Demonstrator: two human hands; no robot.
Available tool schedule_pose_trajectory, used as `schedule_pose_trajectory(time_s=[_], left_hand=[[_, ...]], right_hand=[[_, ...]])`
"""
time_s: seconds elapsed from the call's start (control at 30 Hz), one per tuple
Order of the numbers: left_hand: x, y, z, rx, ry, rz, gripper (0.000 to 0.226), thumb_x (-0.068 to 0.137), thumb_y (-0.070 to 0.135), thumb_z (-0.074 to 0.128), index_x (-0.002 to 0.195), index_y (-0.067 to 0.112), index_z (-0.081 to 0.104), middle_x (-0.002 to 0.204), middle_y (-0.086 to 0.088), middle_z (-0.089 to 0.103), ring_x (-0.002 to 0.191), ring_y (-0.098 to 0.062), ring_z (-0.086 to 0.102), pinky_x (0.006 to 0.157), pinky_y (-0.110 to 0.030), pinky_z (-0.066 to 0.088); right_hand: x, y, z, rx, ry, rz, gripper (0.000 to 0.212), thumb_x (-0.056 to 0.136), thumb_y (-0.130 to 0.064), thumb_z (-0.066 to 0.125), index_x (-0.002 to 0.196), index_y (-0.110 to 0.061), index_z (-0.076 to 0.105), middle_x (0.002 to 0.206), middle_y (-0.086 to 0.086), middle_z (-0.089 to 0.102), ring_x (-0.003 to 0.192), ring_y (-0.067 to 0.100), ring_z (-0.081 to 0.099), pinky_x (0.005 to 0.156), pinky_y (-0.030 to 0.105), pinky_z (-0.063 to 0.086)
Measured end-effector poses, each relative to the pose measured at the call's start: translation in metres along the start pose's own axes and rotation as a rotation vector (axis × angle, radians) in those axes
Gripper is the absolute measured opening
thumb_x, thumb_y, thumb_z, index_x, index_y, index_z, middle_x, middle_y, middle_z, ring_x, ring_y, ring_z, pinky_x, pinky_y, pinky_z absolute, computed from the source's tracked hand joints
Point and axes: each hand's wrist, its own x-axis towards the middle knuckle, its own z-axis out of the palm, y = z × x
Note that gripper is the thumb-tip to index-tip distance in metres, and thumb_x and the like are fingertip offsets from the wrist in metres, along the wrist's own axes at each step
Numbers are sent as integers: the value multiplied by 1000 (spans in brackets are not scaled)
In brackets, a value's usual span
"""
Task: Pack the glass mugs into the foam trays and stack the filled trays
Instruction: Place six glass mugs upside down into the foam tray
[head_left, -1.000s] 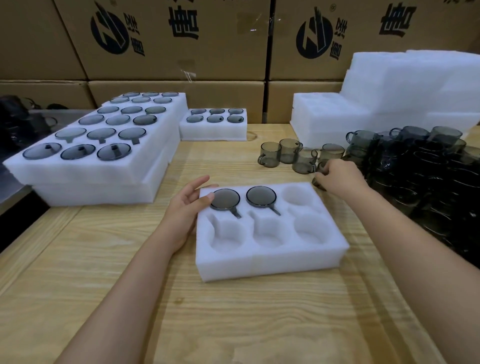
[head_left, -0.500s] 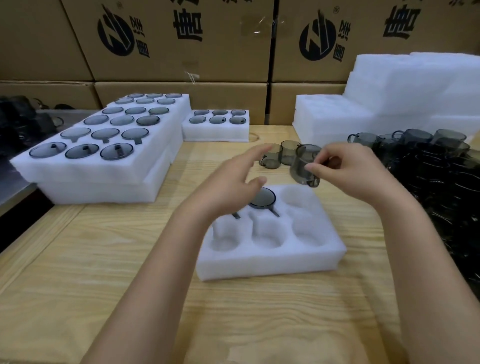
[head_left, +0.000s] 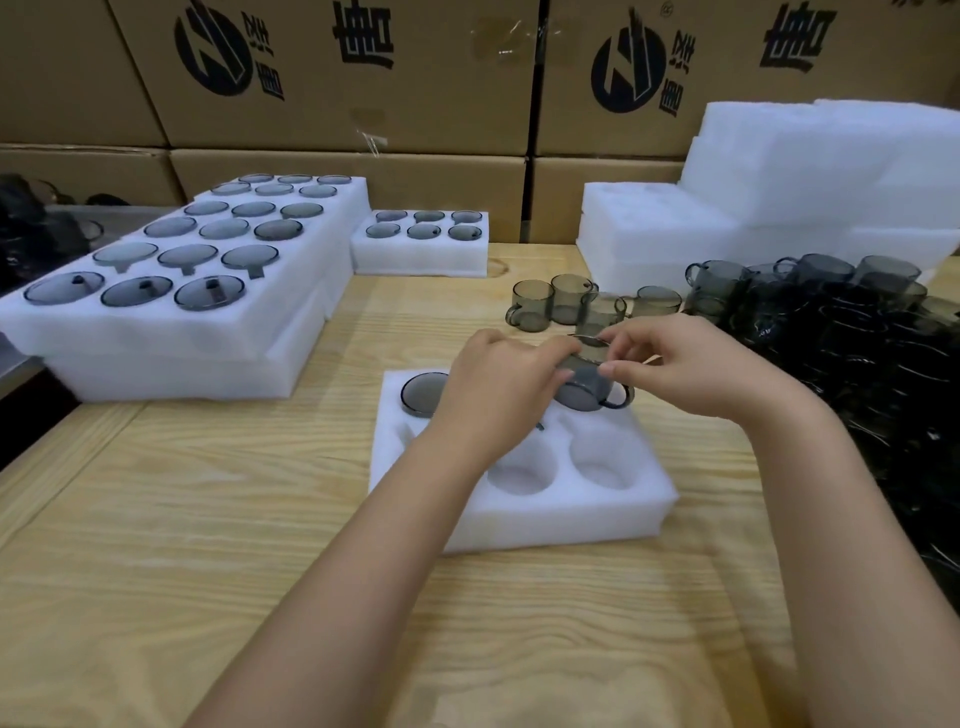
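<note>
A white foam tray (head_left: 545, 519) with six round pockets lies in the middle of the wooden table. One smoky glass mug (head_left: 423, 392) sits in its back left pocket; my left hand covers the back middle pocket. Both hands hold another smoky mug (head_left: 592, 387) over the tray's back right pocket, its handle pointing right. My left hand (head_left: 498, 389) grips its left side and my right hand (head_left: 691, 364) pinches its rim. Three loose mugs (head_left: 566, 301) stand just behind the tray.
Filled foam trays (head_left: 171, 322) are stacked at the left, a small filled tray (head_left: 421, 249) at the back. Empty foam trays (head_left: 779, 197) pile up at the back right. A dense heap of dark mugs (head_left: 857, 332) fills the right side. Cardboard boxes (head_left: 363, 78) wall the back.
My right hand picked a mug from the loose group and carried it over the tray. My left hand left the tray's left edge and now grips that mug too, lower over the pocket.
</note>
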Motion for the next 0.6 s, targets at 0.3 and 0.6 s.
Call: schedule_pose_trajectory(time_s=[0.3, 0.6], left_hand=[[-5, -3, 7, -31, -87, 24, 24, 94, 33, 54, 113, 21, 63, 83, 5, 63, 89, -23, 58, 91, -31, 34], [-9, 2, 2, -123, -93, -139, 14, 82, 15, 53, 71, 17, 46, 73, -5, 61, 71, -28, 46, 65, -29, 20]], right_hand=[[5, 3, 9, -44, 2, 21, 20, 80, -47, 62, 84, -29, 67, 105, -14, 66, 91, 7, 60, 82, 32, 48], [25, -3, 72, -32, -106, 71, 59, 96, -54, 1, 147, -36, 24, 155, -15, 18, 146, 12, 0, 118, 42, -1]])
